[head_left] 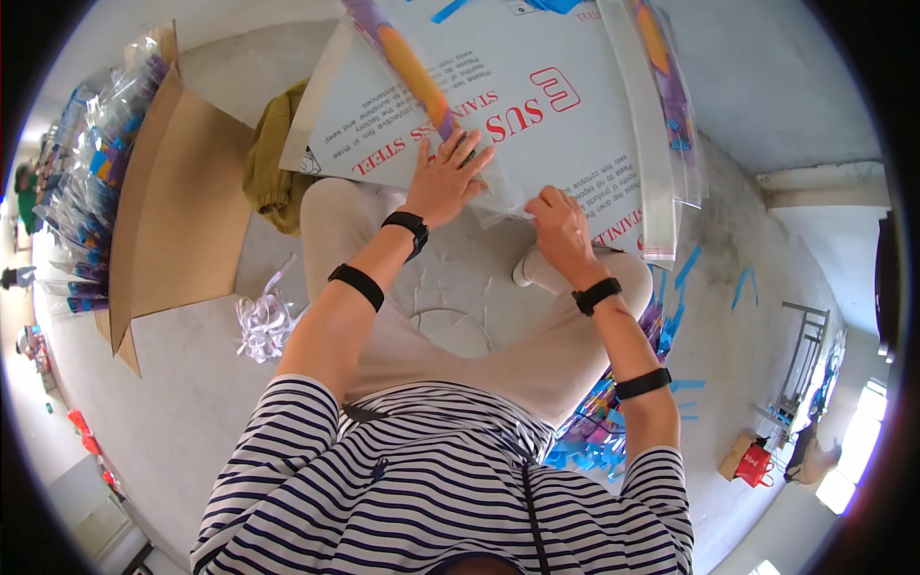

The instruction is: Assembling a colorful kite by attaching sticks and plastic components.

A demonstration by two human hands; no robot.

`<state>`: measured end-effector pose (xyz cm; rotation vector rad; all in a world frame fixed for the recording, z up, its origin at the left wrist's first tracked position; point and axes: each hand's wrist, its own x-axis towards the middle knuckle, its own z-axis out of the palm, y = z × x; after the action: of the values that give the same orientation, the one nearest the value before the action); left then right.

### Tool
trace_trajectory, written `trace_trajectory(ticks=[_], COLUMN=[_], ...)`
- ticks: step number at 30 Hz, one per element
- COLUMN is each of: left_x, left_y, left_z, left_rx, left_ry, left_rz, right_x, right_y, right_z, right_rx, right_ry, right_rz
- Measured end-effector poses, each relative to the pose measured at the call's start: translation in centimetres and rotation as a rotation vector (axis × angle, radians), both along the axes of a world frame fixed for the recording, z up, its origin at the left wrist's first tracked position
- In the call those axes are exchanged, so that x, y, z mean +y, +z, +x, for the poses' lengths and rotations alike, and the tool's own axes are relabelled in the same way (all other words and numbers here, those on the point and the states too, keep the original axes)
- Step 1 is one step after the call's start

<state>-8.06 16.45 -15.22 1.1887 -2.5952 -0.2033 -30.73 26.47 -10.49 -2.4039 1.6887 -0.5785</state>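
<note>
We see the left hand with fingers spread apart, resting over the near end of a long purple-and-orange packet on the white bench. To the right of these fingers, the right hand has its fingers bent and pinched together on the clear plastic at this end. Farther right of both hands lies a second packet; a cardboard box stands well left of the fingers.

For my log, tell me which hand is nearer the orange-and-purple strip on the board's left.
Left. Left hand: at the lower end of the strip. Right hand: lower, farther right.
</note>
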Motion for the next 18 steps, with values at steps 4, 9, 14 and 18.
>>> trace_trajectory(ticks=[4, 9, 14, 18], left_x=[-0.1, -0.2, -0.2, -0.2], left_y=[0.2, 0.1, 0.1, 0.1], left_z=[-0.4, -0.4, -0.5, -0.4], left_rx=[-0.030, -0.013, -0.014, -0.011], left_ry=[0.003, 0.010, 0.015, 0.015], left_rz=[0.010, 0.015, 0.017, 0.016], right_x=[-2.6, -2.7, -2.6, -2.5], right_y=[-1.0, -2.3, -2.5, -2.5], right_z=[3.1, 3.5, 3.3, 3.5], right_rx=[-0.053, 0.104, 0.151, 0.137], right_ry=[0.046, 0.099, 0.152, 0.124], right_rz=[-0.116, -0.083, -0.115, -0.153])
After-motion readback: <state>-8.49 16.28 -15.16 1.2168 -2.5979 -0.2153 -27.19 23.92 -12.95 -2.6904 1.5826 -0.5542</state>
